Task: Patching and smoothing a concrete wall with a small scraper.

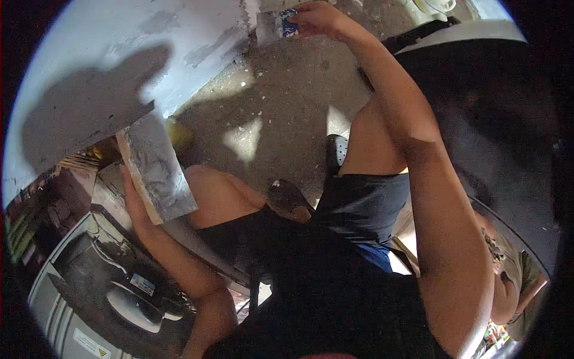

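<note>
My left hand point(131, 185) holds a rectangular grey metal plate point(156, 164) smeared with filler, tilted beside my left knee. Up at the top of the view, my right arm reaches out and my right hand point(317, 19) grips a wide scraper point(269, 27) with a blue, worn-looking patch near the fingers. The scraper's blade is at the pale, patchy wall point(197, 24), and I cannot tell whether it touches. Shadows fall across the wall behind the plate.
A speckled concrete floor point(251, 107) lies below, with my feet on it. A yellow object point(178, 134) is by the wall. Grey and black equipment point(78, 323) fills the lower left. A large dark surface point(490, 107) stands at right, with part of a person point(508, 281) showing below it.
</note>
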### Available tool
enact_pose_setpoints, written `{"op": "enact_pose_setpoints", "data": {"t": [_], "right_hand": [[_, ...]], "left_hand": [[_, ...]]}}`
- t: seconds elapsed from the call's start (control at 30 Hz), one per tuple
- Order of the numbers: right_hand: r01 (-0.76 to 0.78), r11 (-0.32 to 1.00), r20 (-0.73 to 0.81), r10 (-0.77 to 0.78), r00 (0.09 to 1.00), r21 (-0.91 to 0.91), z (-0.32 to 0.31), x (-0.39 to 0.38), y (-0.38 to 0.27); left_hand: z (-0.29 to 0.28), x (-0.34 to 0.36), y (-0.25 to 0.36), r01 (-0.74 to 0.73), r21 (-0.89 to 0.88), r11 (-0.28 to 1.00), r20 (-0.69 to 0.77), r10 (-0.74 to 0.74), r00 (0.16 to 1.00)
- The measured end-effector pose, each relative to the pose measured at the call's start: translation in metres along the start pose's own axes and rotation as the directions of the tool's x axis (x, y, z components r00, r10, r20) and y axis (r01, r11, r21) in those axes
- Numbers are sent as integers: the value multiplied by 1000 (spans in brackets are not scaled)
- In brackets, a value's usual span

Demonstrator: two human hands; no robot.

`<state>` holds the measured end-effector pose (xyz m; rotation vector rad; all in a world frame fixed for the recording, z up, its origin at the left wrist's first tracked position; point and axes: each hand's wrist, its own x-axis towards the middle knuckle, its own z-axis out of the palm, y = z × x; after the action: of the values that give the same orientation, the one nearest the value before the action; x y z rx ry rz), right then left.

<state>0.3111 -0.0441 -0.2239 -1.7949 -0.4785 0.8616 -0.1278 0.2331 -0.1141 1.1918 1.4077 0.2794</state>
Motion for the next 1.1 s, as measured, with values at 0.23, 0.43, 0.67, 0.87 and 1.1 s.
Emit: {"op": "enact_pose_setpoints", "data": {"t": [0.23,0.43,0.67,0.87,1.1], "right_hand": [[-98,993,-191,109,976,65,20,6,-2],[-184,826,-49,247,968,532,56,27,1],[-83,734,-86,190,978,675,82,46,-12],[-219,587,8,341,940,780,74,23,-52],[-96,714,-194,313,930,693,62,-1,-66]], "left_hand": [[2,11,-10,-12,-150,989,176,38,984],[5,0,-8,-1,-183,983,251,47,967],[1,1,-11,-9,-192,981,125,34,992],[5,1,-7,33,-246,969,178,12,984],[25,-3,0,4,-143,990,91,9,996]]}}
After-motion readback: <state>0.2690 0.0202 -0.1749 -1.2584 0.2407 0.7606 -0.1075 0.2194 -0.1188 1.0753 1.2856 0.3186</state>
